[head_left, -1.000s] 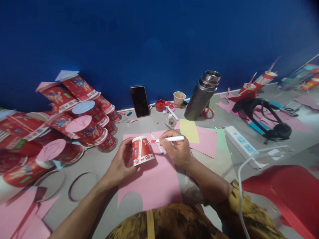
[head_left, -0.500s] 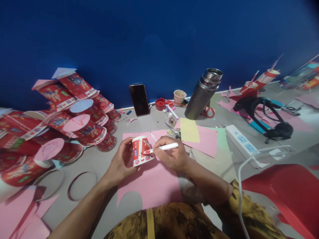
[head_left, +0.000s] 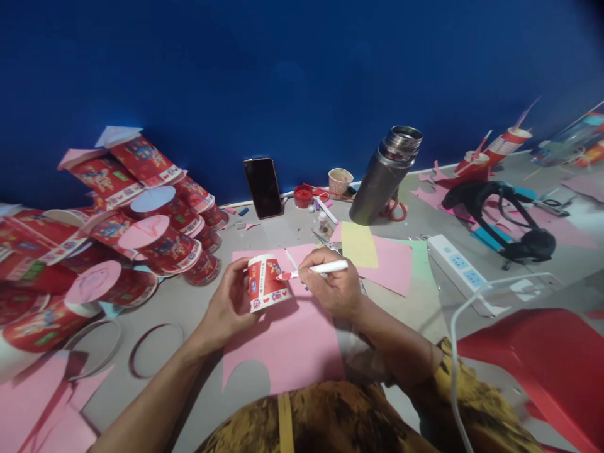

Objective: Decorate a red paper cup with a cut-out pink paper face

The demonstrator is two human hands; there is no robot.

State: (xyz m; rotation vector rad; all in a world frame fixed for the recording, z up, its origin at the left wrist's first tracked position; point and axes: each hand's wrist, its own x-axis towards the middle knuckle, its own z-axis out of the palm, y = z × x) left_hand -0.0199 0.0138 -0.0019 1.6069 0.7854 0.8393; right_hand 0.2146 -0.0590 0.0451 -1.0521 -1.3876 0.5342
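Left hand (head_left: pixel 229 306) steadies upturned paper cup (head_left: pixel 264 282).

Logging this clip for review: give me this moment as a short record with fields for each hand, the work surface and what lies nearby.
left hand: holds a red paper cup upside down on the pink paper
right hand: grips a white marker, red tip at the cup's side
surface: grey table
left side: pile of red cups
far edge: phone, metal flask
right side: power strip

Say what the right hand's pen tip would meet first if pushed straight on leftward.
Most likely the red paper cup: the pen in the right hand points at its side, seemingly touching already.
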